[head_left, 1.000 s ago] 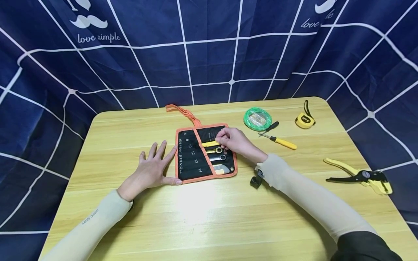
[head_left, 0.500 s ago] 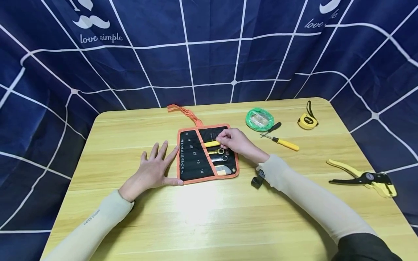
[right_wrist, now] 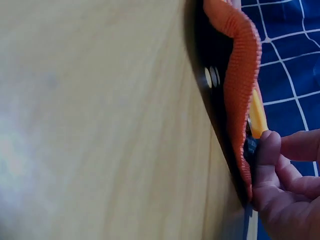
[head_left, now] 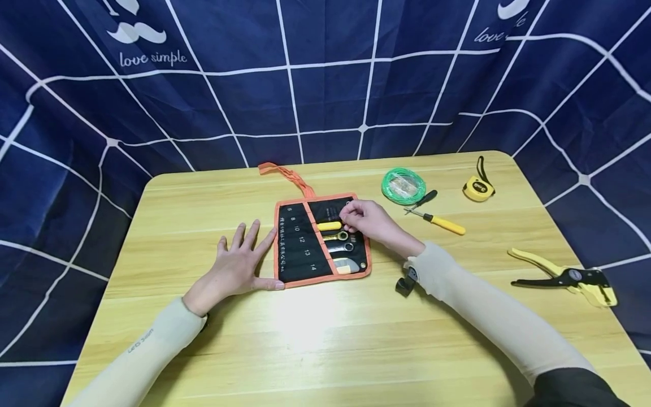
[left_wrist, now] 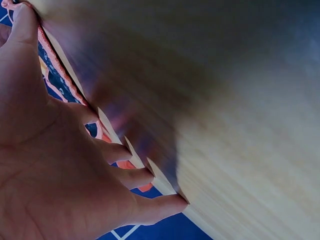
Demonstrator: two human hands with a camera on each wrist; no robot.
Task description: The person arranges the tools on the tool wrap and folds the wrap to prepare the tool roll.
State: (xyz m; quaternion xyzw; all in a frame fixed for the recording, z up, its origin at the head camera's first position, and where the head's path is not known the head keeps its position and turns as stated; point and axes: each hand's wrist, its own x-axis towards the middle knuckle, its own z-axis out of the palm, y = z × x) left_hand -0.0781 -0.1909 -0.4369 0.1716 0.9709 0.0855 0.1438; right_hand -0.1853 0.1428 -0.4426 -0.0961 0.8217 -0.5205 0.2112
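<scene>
Navy curtain [head_left: 239,107] with white grid lines and print, behind and down both sides. In front of it, light wood-grain counter [head_left: 356,345]. Lying flat around mid-counter: black pouch [head_left: 291,268], orange trim, numbers on flap, orange strap [head_left: 291,174] trailing toward the curtain. At pouch's left edge: left hand [head_left: 236,263], palm down, fingers spread apart, thumb at the near corner. Over pouch's right side: right hand [head_left: 376,223], fingers curled, thumb and forefinger close together at the end of yellow tool [head_left: 329,225], tucked in the pouch. Can't tell if clamped on it. Far right: yellow-and-black pliers [head_left: 574,277], flat. Beyond right hand: green wire coil [head_left: 403,186]; well apart, further right, yellow tape measure [head_left: 478,188] with black loop. Near coil: yellow-handled screwdriver [head_left: 441,223] and smaller black-handled screwdriver [head_left: 426,198], tips near each other. Also in pouch, sticking out past flap: flat metal piece [head_left: 347,265], silver wrench [head_left: 339,247], gold-toned wrench [head_left: 335,236].
</scene>
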